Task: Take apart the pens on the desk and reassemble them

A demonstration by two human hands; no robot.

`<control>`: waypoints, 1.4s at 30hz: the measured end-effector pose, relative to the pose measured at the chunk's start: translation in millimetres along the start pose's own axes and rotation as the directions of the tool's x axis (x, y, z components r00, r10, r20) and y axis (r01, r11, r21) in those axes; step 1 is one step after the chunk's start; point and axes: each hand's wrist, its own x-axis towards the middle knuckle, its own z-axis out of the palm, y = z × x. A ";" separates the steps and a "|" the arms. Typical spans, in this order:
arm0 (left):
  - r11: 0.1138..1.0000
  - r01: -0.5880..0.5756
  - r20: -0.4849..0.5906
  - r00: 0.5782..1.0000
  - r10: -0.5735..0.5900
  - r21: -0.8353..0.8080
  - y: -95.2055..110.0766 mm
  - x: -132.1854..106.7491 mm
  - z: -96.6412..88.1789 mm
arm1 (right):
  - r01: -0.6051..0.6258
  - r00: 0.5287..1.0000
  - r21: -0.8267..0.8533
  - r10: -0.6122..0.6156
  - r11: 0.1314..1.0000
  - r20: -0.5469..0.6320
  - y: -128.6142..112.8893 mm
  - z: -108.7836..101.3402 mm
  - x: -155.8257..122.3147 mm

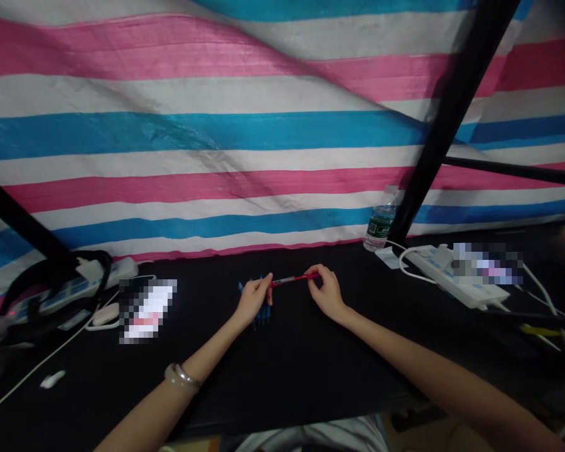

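Our forearms (433,370) reach forward, left hand (253,300) and right hand (327,292) both grasping one red pen (294,279) (bangle (182,376) on the left wrist) above blue pieces (262,316).

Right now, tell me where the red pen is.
In the head view, the red pen is at centre, held between the left hand and right hand, beside the blue objects on the black tabletop.

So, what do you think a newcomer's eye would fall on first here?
The pink, white and blue striped tarpaulin fills the background behind the black table. At the table's centre, the left hand and right hand hold a red pen near some blue objects.
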 end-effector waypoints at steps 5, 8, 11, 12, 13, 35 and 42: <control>0.999 0.005 0.008 1.000 -0.005 -0.037 -2.5 1.6 0.1 | -0.007 1.000 -0.009 0.007 1.000 -0.024 0.3 -1.2 0.6; 0.997 0.011 0.013 1.000 -0.010 -0.078 -0.9 1.3 0.4 | 0.025 1.000 -0.021 -0.025 0.999 -0.014 1.2 -1.8 0.8; 0.998 0.004 0.025 1.000 -0.002 -0.066 1.4 1.0 0.5 | 0.023 1.000 -0.021 -0.023 1.000 -0.013 3.8 -1.5 0.8; 0.999 -0.006 0.028 1.000 0.007 -0.050 1.9 1.0 0.4 | 0.019 1.000 -0.017 -0.019 1.000 -0.014 5.1 -1.2 0.9; 0.999 -0.016 0.031 0.999 0.017 -0.032 1.9 1.1 0.2 | 0.014 1.000 -0.013 -0.015 1.000 -0.017 6.5 -0.7 1.0; 1.000 -0.018 0.074 0.997 0.017 0.012 -4.7 3.9 -1.6 | -0.165 0.979 0.132 0.179 0.977 -0.096 16.4 2.2 5.9; 1.000 -0.026 0.082 0.996 0.027 -0.007 -3.0 4.0 -0.5 | -0.184 0.975 0.159 0.200 0.970 -0.092 18.1 2.9 5.6</control>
